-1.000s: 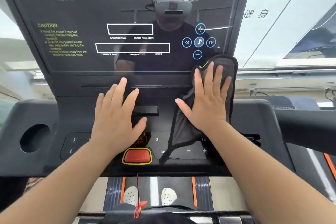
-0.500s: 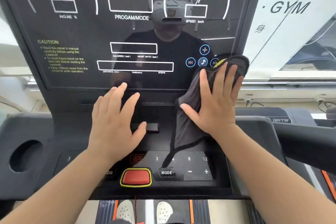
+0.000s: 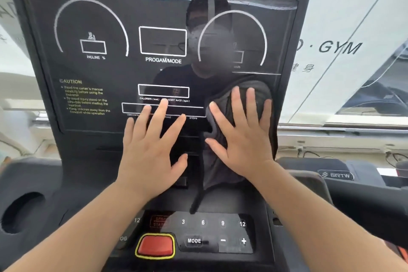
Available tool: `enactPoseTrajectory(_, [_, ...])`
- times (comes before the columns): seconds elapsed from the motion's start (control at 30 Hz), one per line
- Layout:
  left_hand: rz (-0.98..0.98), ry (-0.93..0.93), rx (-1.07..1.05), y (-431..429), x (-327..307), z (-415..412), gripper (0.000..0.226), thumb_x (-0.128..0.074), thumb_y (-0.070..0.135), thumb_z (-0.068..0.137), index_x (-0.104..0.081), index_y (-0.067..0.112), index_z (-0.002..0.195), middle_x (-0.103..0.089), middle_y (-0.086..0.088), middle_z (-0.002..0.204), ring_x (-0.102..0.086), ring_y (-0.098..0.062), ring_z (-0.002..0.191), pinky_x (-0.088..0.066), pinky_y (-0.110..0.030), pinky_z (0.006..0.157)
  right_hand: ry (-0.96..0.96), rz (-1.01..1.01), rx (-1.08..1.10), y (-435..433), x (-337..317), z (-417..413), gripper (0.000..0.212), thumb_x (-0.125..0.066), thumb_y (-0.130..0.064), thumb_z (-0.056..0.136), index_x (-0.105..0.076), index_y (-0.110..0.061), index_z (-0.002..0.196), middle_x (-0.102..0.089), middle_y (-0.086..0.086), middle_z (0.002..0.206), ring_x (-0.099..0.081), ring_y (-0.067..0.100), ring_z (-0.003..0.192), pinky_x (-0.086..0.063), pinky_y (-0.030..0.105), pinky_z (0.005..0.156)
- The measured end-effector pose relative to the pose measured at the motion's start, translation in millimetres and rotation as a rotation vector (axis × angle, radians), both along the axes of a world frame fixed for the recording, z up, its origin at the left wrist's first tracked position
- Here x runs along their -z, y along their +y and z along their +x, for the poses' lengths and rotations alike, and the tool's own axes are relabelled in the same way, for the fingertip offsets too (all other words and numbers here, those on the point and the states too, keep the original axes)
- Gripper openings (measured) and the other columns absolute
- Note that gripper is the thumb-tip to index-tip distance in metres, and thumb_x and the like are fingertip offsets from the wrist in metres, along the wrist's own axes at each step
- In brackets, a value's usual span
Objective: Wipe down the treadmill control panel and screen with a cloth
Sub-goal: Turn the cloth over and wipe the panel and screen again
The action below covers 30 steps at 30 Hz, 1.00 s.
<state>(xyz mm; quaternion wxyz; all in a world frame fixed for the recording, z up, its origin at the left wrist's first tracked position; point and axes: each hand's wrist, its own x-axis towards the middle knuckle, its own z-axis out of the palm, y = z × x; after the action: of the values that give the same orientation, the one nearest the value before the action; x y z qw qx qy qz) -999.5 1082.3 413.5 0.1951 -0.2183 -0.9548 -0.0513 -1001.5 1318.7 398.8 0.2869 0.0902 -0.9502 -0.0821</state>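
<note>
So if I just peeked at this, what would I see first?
Probably the two hands spread flat in the middle: the right hand pressing a dark grey cloth against the lower right of the big black screen, the left hand bare beside it. Next, the bright red button with its yellow rim, low on the control panel.

Bright, even daylight from the windows (image 3: 364, 99) behind. Glossy screen (image 3: 154, 68) mirroring a reflection, glare streak along its top. Slight motion blur; wide-angle bending at edges.
</note>
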Motion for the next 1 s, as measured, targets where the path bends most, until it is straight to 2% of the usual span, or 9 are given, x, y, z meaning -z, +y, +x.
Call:
enactPoseTrajectory(0.1, [-0.019,-0.020,0.000,0.2,2.4,-2.5,0.082,-0.068,0.050,0.075,-0.045,0.027,0.149,-0.027,-0.013,0.164,-0.029,-0.045,0.145,-0.033,-0.066,0.108,-0.018,0.057,-0.044,16.0,25.3,18.2,0.077,-0.054,-0.069,0.089,-0.038,-0.035,0.155,-0.028,0.018,0.165,-0.015,0.046,0.152,-0.006,0.073,0.119])
enactPoseTrajectory(0.2, [-0.032,-0.042,0.004,-3.1,1.6,-3.2,0.083,-0.070,0.050,0.074,-0.044,0.028,0.150,-0.025,-0.012,0.165,-0.030,-0.044,0.145,-0.035,-0.066,0.106,-0.012,0.058,0.004,29.3,15.2,12.7,0.083,-0.054,-0.074,0.085,-0.037,-0.032,0.155,-0.023,0.023,0.163,-0.014,0.050,0.151,-0.006,0.075,0.118])
enactPoseTrajectory(0.3, [-0.032,-0.063,0.004,-3.5,-1.4,-2.7,0.083,-0.069,0.050,0.074,-0.043,0.029,0.150,-0.025,-0.011,0.165,-0.030,-0.044,0.145,-0.036,-0.067,0.106,0.051,-0.018,0.094,34.3,-26.9,-14.7,0.087,-0.051,-0.073,0.086,-0.031,-0.028,0.158,-0.016,0.030,0.164,-0.010,0.054,0.151,-0.006,0.076,0.117])
enactPoseTrajectory(0.4, [-0.033,-0.079,0.010,-2.5,-3.8,-2.9,0.081,-0.068,0.050,0.073,-0.047,0.028,0.148,-0.028,-0.013,0.164,-0.034,-0.045,0.142,-0.040,-0.068,0.102,0.108,-0.036,0.113,39.1,-85.1,-47.3,0.087,-0.044,-0.076,0.090,-0.024,-0.029,0.161,-0.009,0.029,0.167,-0.006,0.053,0.153,-0.006,0.075,0.118])
enactPoseTrajectory(0.53, [-0.049,-0.050,0.040,-3.6,-14.8,-12.8,0.068,-0.066,0.050,0.073,-0.060,0.026,0.137,-0.043,-0.014,0.153,-0.047,-0.043,0.127,-0.050,-0.057,0.086,0.129,-0.002,0.119,33.8,-127.1,-69.3,0.088,-0.038,-0.080,0.091,-0.016,-0.033,0.163,-0.004,0.025,0.169,-0.002,0.050,0.155,-0.003,0.074,0.119])
enactPoseTrajectory(0.63, [-0.005,-0.028,0.047,-5.5,-21.0,-17.4,0.062,-0.062,0.052,0.077,-0.063,0.026,0.133,-0.050,-0.011,0.147,-0.051,-0.040,0.120,-0.053,-0.051,0.079,0.100,0.058,0.066,24.9,-110.8,-61.2,0.090,-0.042,-0.078,0.089,-0.018,-0.032,0.162,-0.004,0.023,0.170,-0.002,0.049,0.155,-0.002,0.076,0.117])
enactPoseTrajectory(0.83, [-0.006,-0.042,0.054,-7.1,-12.1,-11.6,0.069,-0.061,0.053,0.076,-0.059,0.025,0.139,-0.044,-0.011,0.155,-0.049,-0.041,0.129,-0.050,-0.055,0.089,0.058,0.263,-0.220,25.5,-10.3,-16.6,0.096,-0.058,-0.070,0.084,-0.031,-0.016,0.157,-0.016,0.013,0.168,-0.012,0.042,0.156,-0.004,0.079,0.116])
enactPoseTrajectory(0.9, [-0.010,-0.046,0.061,-9.1,-12.4,-11.5,0.069,-0.060,0.053,0.076,-0.059,0.026,0.139,-0.043,-0.011,0.156,-0.049,-0.041,0.130,-0.050,-0.055,0.091,0.051,0.309,-0.256,33.1,-9.2,-16.2,0.098,-0.057,-0.072,0.084,-0.031,-0.013,0.157,-0.016,0.010,0.168,-0.011,0.042,0.156,-0.002,0.078,0.116])
enactPoseTrajectory(1.0, [0.001,-0.057,0.080,-11.2,-15.3,-14.2,0.065,-0.059,0.052,0.077,-0.062,0.025,0.136,-0.046,-0.011,0.154,-0.051,-0.040,0.127,-0.053,-0.054,0.085,0.082,0.291,-0.208,37.9,-51.2,-37.3,0.102,-0.052,-0.078,0.083,-0.031,-0.013,0.159,-0.018,0.015,0.168,-0.013,0.050,0.153,-0.003,0.080,0.115])
